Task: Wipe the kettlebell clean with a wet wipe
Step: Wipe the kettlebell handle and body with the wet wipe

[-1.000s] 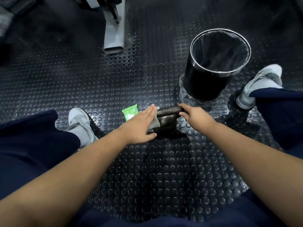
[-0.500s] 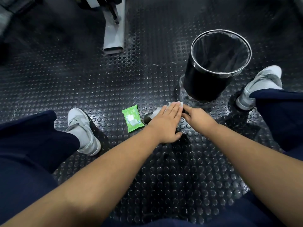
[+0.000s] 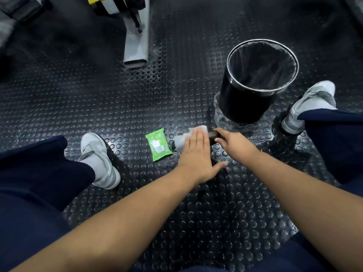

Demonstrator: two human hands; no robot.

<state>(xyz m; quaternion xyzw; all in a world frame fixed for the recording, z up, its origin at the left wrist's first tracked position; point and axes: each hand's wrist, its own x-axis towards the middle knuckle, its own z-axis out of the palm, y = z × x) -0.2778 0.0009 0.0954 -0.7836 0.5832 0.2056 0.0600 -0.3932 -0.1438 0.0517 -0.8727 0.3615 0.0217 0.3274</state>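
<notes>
The dark kettlebell stands on the studded floor between my feet, mostly hidden under my hands. My left hand lies flat with straight fingers on a white wet wipe, pressing it against the kettlebell's top. The wipe sticks out to the left and beyond my fingertips. My right hand holds the right end of the kettlebell's handle, fingers curled over it.
A green wet wipe pack lies just left of the kettlebell. A black bin with a liner stands behind it to the right. My grey shoes flank the spot. A grey machine foot reaches in from the back.
My left hand slid the wipe from the kettlebell's left side rightward over its top, covering most of the handle. My right hand stayed on the handle's right end.
</notes>
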